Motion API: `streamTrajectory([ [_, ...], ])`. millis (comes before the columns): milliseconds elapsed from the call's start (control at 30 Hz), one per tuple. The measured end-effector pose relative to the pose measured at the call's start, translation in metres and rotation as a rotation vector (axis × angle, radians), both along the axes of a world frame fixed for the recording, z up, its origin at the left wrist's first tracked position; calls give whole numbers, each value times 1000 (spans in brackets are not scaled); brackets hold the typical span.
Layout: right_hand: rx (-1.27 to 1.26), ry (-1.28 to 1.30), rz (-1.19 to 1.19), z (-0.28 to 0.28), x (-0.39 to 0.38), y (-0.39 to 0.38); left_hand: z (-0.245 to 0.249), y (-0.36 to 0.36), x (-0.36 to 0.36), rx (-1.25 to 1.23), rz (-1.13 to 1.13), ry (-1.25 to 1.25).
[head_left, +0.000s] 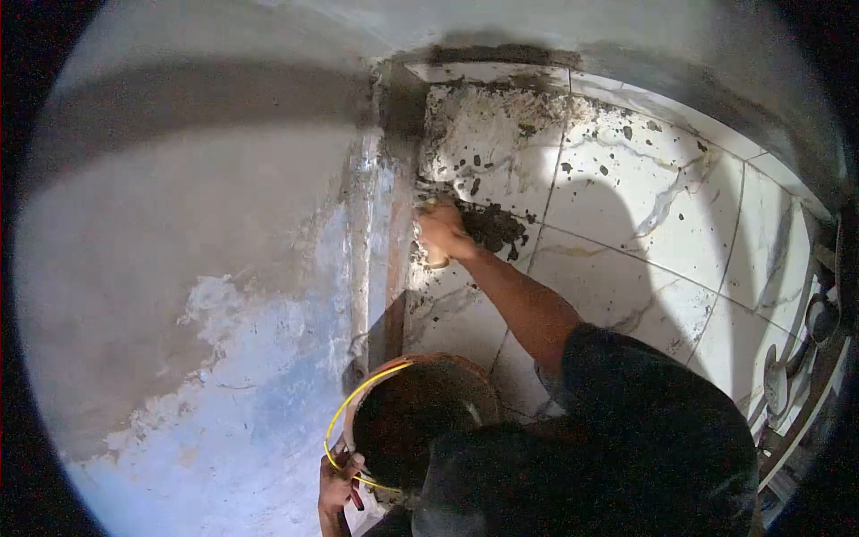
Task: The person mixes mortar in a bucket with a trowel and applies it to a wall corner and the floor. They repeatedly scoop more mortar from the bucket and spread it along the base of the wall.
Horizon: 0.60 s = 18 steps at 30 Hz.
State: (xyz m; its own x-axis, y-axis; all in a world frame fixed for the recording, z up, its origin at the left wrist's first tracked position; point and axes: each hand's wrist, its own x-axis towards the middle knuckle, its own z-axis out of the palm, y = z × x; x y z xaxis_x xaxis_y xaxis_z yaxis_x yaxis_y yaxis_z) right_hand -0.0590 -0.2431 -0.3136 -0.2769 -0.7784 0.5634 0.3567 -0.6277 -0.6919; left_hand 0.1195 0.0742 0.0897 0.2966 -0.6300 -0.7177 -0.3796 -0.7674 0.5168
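My right hand is closed around a pale-handled tool low in the corner, where wall and tiled floor meet. The tool's head is mostly hidden by the hand and a dark heap of wet mortar beside it. At the lower left, my left hand grips the rim of a round bucket, close to a thin yellow hoop that runs along its edge. The bucket's inside is dark, so its contents cannot be made out. A small red and black item shows under the left fingers.
White marble-patterned floor tiles carry scattered mortar crumbs. To the left rises a grey plastered wall with a flaking blue patch. A tile skirting follows the far wall. Metal objects stand at the right edge.
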Motion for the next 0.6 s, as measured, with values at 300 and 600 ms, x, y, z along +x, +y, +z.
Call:
streamTrajectory([
  [300,680,996,190,88,-171,-27,8,-6,-6,27,-136,-74],
  [600,709,2086,-171,173,-203,-67,10,-14,7,25,-243,-114],
])
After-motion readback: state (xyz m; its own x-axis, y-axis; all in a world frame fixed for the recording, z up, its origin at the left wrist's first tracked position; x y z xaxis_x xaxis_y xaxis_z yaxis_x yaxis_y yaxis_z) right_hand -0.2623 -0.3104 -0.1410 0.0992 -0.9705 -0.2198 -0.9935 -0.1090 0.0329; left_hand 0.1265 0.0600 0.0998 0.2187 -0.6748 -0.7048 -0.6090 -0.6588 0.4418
